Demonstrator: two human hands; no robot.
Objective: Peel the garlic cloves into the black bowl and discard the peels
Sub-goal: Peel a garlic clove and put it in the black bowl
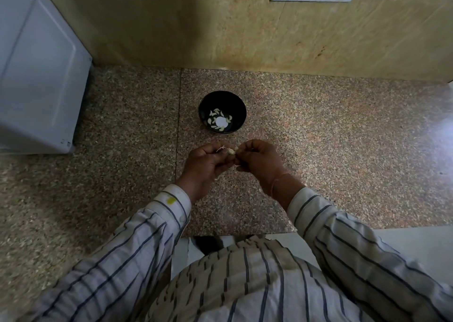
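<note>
Pinching garlic clove [229,150] between both hands above table [318,130]: left hand [206,161] fingers curled round it, right hand [258,158] fingers nipping peel. Clove long axis roughly 9-to-3. Black bowl [235,101] near, at 12 o'clock, already holding peeled cloves [215,113]; both hands about equally near it.

The round black bowl [222,112] sits on the speckled granite counter [343,130], at twelve o'clock from both hands; the white appliance [36,76] stands at nine o'clock.
</note>
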